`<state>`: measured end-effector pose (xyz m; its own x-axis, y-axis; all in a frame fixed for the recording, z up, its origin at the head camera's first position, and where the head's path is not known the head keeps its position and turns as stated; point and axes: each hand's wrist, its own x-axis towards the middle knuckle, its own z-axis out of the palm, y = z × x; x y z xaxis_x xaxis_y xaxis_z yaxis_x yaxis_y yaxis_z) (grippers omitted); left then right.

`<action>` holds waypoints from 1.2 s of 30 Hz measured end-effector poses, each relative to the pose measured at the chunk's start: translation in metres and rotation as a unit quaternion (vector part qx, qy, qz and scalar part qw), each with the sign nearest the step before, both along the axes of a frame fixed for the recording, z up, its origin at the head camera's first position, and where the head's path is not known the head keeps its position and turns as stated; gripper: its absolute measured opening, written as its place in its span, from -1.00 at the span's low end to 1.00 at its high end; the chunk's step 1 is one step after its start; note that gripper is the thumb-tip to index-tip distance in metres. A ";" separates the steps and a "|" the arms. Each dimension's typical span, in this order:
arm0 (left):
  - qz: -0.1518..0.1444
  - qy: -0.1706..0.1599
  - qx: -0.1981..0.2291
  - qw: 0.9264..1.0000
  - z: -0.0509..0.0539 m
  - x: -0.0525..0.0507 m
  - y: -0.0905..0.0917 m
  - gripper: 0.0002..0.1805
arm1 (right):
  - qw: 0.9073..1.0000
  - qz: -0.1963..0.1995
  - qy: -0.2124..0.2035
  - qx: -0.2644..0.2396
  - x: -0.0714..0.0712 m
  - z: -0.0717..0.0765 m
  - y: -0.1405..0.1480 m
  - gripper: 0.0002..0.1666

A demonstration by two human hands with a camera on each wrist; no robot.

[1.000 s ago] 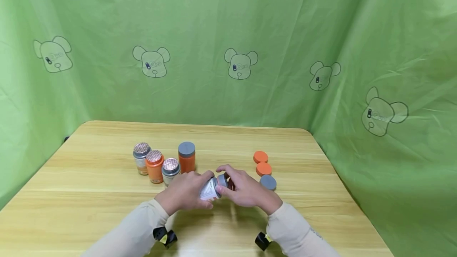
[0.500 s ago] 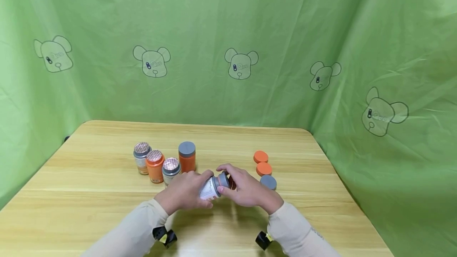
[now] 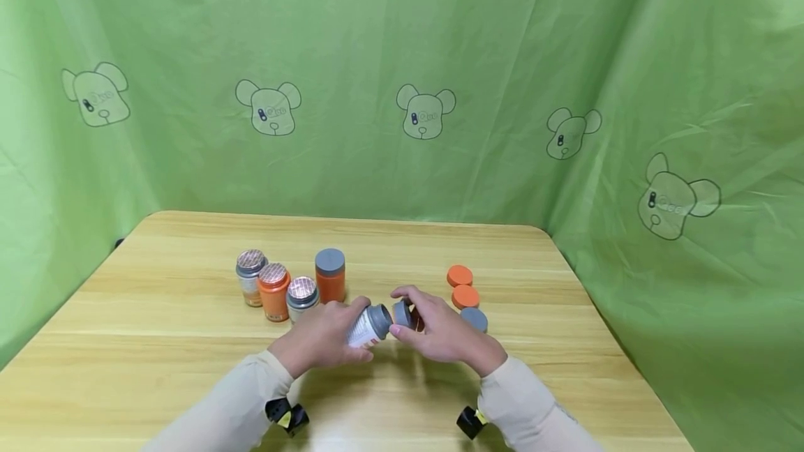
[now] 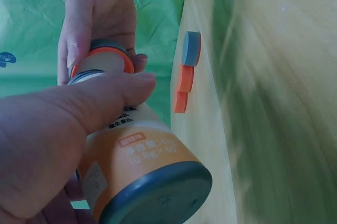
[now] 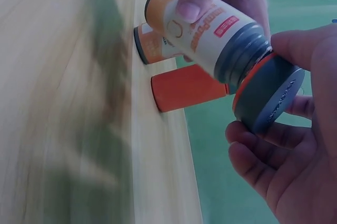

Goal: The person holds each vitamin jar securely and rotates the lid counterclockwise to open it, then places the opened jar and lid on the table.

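Note:
My left hand grips a supplement bottle with a grey threaded neck and a white-and-orange label. The bottle is tilted, its mouth toward my right hand. That hand pinches a grey screw cap with an orange inner rim between thumb and fingers. In the head view a narrow gap separates cap and bottle mouth. The left wrist view shows the bottle's dark base and the cap's orange rim. In the right wrist view the cap's grey top faces the palm.
Left of the hands stand a grey-necked bottle, an orange bottle and another grey-necked bottle, all foil-topped. Behind them is an orange bottle with a grey cap. Two orange caps and a grey cap lie at right.
The grey cap has come off the bottle's neck. My right hand has moved slightly right with it, while the left hand and bottle have shifted slightly left.

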<state>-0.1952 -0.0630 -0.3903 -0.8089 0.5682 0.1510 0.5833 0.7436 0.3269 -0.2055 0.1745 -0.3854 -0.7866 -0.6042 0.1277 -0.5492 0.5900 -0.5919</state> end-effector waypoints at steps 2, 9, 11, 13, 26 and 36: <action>0.006 -0.005 0.008 1.000 -0.001 0.001 -0.001 -0.21 | 1.000 -0.012 0.005 0.002 0.000 -0.002 0.003 -0.36; 0.022 -0.019 0.058 0.998 -0.005 0.004 -0.013 -0.21 | 0.999 -0.044 0.010 0.006 0.002 -0.009 0.016 -0.39; 0.026 -0.018 0.074 0.997 -0.006 0.006 -0.018 -0.23 | 0.999 -0.050 0.011 0.013 0.002 -0.011 0.022 -0.40; 0.032 -0.013 0.086 0.996 -0.008 0.008 -0.024 -0.24 | 0.998 -0.055 0.014 0.022 0.003 -0.013 0.027 -0.41; 0.107 0.001 0.154 0.982 -0.016 0.021 -0.074 -0.18 | 0.995 -0.045 0.075 0.044 0.010 -0.026 0.065 -0.50; 0.160 -0.012 0.199 0.967 -0.022 0.025 -0.116 -0.19 | 0.992 -0.052 0.097 0.055 0.018 -0.033 0.090 -0.59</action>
